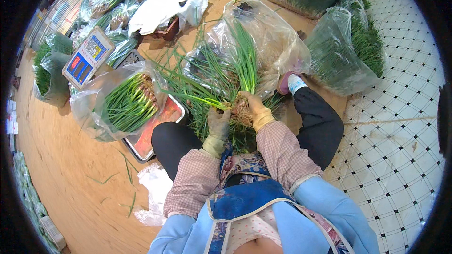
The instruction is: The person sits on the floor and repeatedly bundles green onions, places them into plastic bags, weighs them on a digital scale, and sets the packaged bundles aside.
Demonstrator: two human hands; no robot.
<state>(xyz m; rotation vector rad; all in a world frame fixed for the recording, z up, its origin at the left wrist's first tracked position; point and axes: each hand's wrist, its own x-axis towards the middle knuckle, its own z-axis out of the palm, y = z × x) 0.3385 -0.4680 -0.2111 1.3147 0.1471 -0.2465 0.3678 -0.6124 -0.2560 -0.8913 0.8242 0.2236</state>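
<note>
Both my hands wear dirty, pale work gloves and meet above a pile of loose green onions (200, 82) between my knees. My right hand (256, 108) is closed round the root end of a bunch of green onions (245, 59), whose leaves point away from me. Brown, tangled roots show between the two hands. My left hand (218, 124) is closed at the pale stems of other green onions (205, 101) that fan out to the far left. Its fingertips are partly hidden.
Left, a digital scale (88, 57) stands by a red-topped tray (160, 129) bearing a clear bag of green onions (129, 103). Ahead lies a large clear plastic bag (278, 37). Bagged greens (339, 47) line the right; a white plastic bag (157, 190) lies near my left knee.
</note>
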